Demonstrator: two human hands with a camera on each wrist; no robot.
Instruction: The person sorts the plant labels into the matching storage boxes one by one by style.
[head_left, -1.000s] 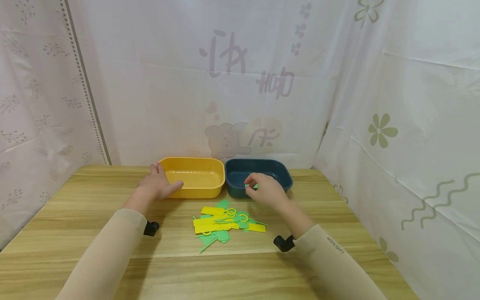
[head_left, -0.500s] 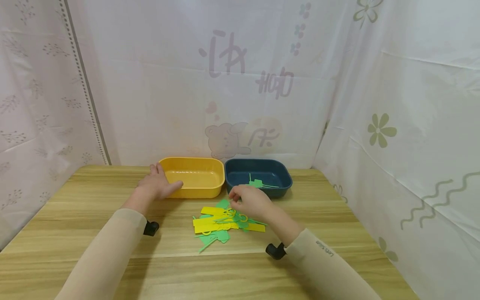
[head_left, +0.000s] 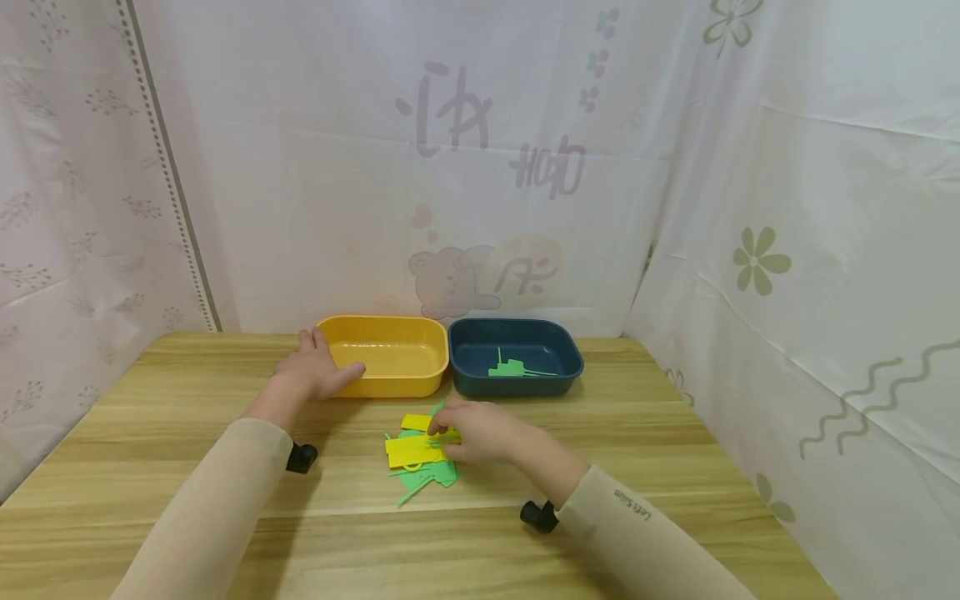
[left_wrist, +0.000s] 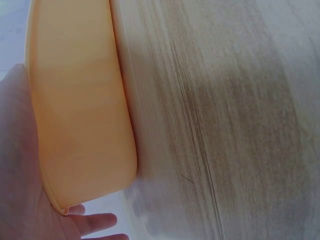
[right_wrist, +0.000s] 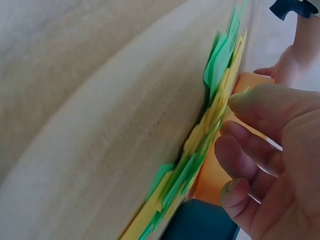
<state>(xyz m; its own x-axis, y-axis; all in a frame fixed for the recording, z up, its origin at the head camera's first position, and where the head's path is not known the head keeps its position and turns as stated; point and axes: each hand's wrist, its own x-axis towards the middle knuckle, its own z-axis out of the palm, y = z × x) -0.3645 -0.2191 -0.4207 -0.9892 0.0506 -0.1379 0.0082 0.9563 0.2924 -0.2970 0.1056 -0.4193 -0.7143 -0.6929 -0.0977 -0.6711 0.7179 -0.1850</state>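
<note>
A small pile of flat yellow tags (head_left: 415, 450) and green tags (head_left: 444, 473) with thin tails and rings lies on the table. Over its right side is my right hand (head_left: 483, 429), bent loosely, hiding part of the pile. In the right wrist view the thumb tip comes right up to the yellow tags (right_wrist: 216, 107), a gap between it and the fingers. At the yellow bin (head_left: 390, 387), my left hand (head_left: 311, 368) lies against the near left corner, fingers spread along its wall and rim. Beside that bin, the dark blue bin (head_left: 517, 387) holds a few green tags (head_left: 512, 367).
Both bins stand side by side at the back of the wooden table (head_left: 360, 542), in front of a printed white curtain (head_left: 315, 183). Another curtain (head_left: 847, 250) hangs along the right side. A black wrist mount (head_left: 538, 517) sticks out under the right sleeve.
My right hand has moved from the dark blue bin down and left to the pile, leaving a green tag in that bin. My left hand has stayed on the yellow bin.
</note>
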